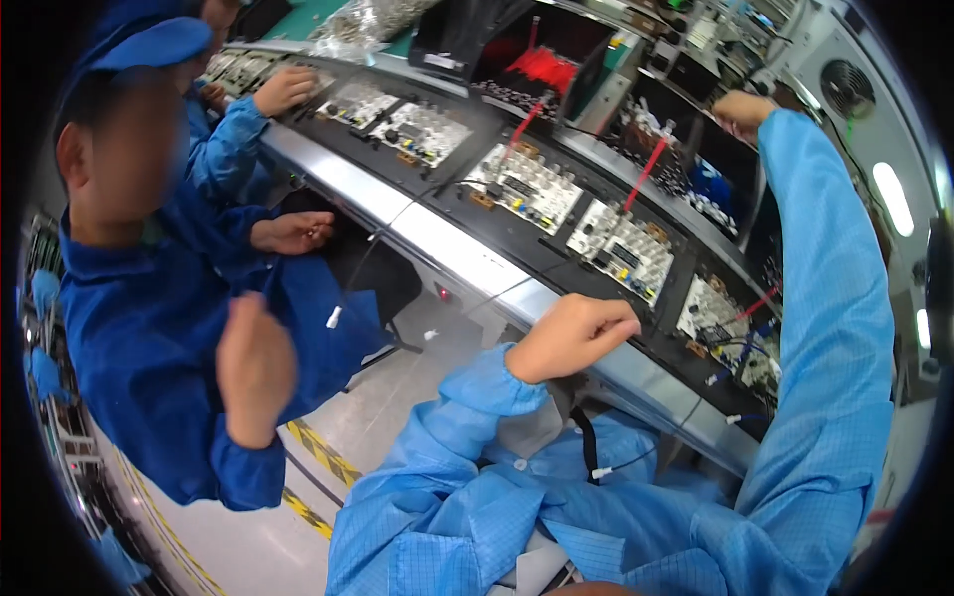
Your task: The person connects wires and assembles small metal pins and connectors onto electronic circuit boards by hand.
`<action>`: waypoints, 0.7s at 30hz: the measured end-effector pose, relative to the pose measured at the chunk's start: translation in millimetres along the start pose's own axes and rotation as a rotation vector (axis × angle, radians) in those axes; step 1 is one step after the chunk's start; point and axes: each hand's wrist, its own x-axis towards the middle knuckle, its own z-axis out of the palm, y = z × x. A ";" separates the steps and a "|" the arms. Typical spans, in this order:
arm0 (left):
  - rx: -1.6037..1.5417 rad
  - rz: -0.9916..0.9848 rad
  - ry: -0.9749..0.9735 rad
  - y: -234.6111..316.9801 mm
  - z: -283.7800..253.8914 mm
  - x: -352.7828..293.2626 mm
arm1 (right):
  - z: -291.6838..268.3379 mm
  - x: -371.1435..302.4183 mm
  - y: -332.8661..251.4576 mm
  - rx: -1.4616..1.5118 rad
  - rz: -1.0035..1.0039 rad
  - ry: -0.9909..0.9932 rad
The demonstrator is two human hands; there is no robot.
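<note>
My left hand hangs over the near metal edge of the work line, fingers curled together, and whatever is inside them is hidden. Closest to it is a pale circuit board with a red lead rising from it. My right arm stretches far forward. At its end my right hand is bent, with fingers closed, above a dark bin of small white-ended parts; its fingertips are partly out of sight. Another board lies to the left, and a further board to the right.
A co-worker in dark blue sits close on my left, one hand blurred. Beyond, another person's hand rests over the line. Bins with red leads and blue parts stand behind the boards. A metal rail edges the line.
</note>
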 end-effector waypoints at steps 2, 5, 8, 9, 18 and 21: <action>-0.026 -0.006 0.006 -3.0 5.7 -0.1 | -22.5 -5.5 14.0 0.066 -0.037 0.073; -0.003 -0.005 0.045 -9.8 0.7 -2.7 | -35.1 -47.9 2.9 0.085 -0.105 0.150; 0.035 0.000 0.041 -5.3 5.5 -0.4 | -69.7 -90.5 22.3 0.060 -0.197 0.238; 0.077 0.053 0.069 -9.4 5.7 -1.5 | -80.0 -102.3 21.4 0.049 -0.269 0.293; -0.015 -0.111 0.063 8.6 -10.9 -33.6 | -43.8 -163.0 -24.1 0.771 -0.517 0.086; -0.088 -0.133 0.097 30.6 6.1 -53.4 | -54.2 -142.7 5.8 1.135 -0.968 -1.061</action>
